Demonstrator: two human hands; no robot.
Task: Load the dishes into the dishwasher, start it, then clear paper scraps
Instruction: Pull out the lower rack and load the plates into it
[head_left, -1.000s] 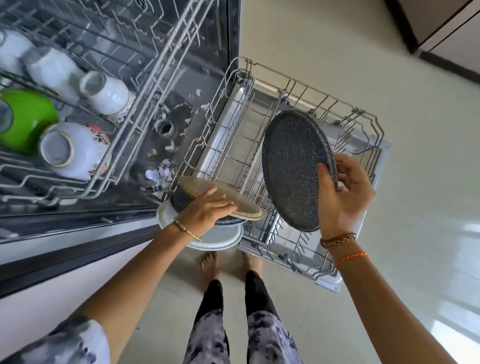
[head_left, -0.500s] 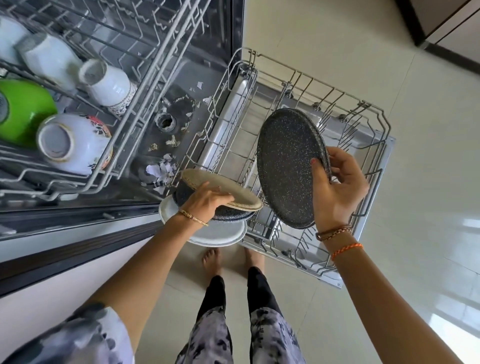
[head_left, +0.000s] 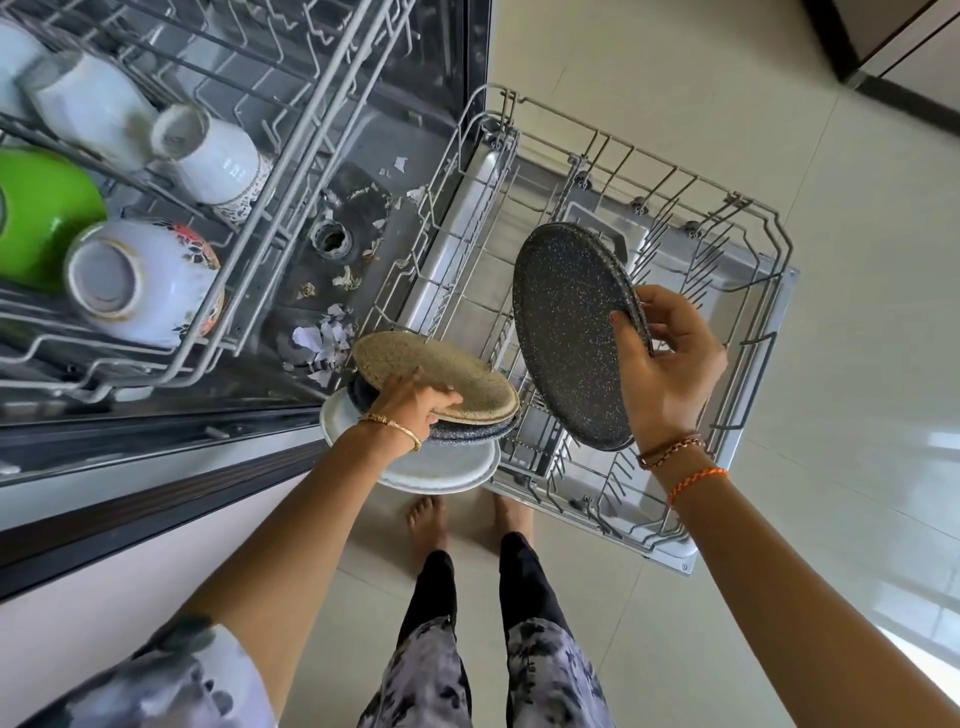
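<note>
My right hand (head_left: 667, 369) grips the rim of a dark speckled plate (head_left: 569, 338), held on edge over the pulled-out lower rack (head_left: 727, 249) of the dishwasher. My left hand (head_left: 410, 402) holds a stack of plates at the rack's near-left corner: a tan speckled plate (head_left: 431, 374) on top, a dark one under it, a white plate (head_left: 441, 470) at the bottom. Torn paper scraps (head_left: 322, 343) lie on the dishwasher floor under the upper rack.
The upper rack (head_left: 270, 171) is pulled out at the left with white cups (head_left: 213, 156), a floral bowl (head_left: 140, 283) and a green bowl (head_left: 41, 213). My bare feet (head_left: 467, 519) stand on the pale tiled floor just in front of the lower rack.
My right hand has lowered the dark plate slightly toward the lower rack and tilted it more upright. The left hand keeps the plate stack in place.
</note>
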